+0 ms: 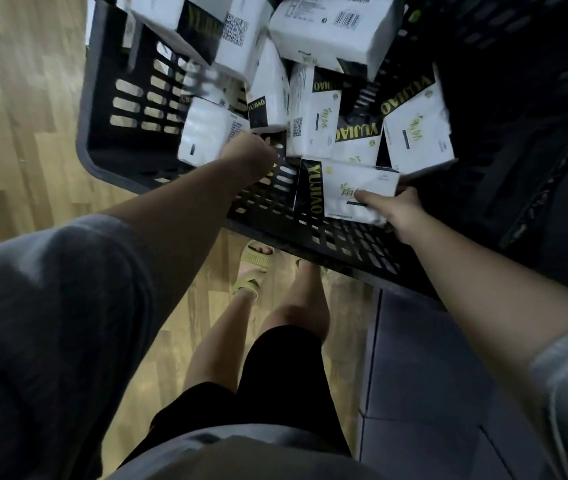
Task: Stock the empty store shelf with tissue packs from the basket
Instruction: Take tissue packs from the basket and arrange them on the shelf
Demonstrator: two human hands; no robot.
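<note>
Reaching into the basket (109, 157) with both hands, the person is picking up stock for the shelf, which is not in view. Right hand (398, 211) is gripping a tissue pack (351, 192) near the basket's near wall, thumb lying across the printed top face, remaining fingers (409, 194) wrapping the far edge; the pack is sitting tilted, black band pointing away from the palm. Left hand (253, 152) is lying knuckles-up against a plain white pack (206, 133) just beyond its fingertips; the fingers are curled out of sight underneath, so whether they are pinching that pack or only touching it cannot be told. Judging the step as the pickup: doing it well probably means seating the right thumb further onto the pack so the soft wrapper is not slipping, lifting straight up clear of the wall before swinging away, and confirming the left hand's hold before raising it, since the film looks slick and the pack squashy. Packs just past the right fingers are leaning on one another, so pulling one out may be tipping its neighbours. Container notes: dark slotted plastic basket, many packs lying jumbled, some flat, some on edge, piled higher toward the far side beyond both hands; bare slotted floor is showing between the two hands. Wooden floor (15, 98) is running under everything, with a sandalled foot (254, 261) below the basket's near wall.
</note>
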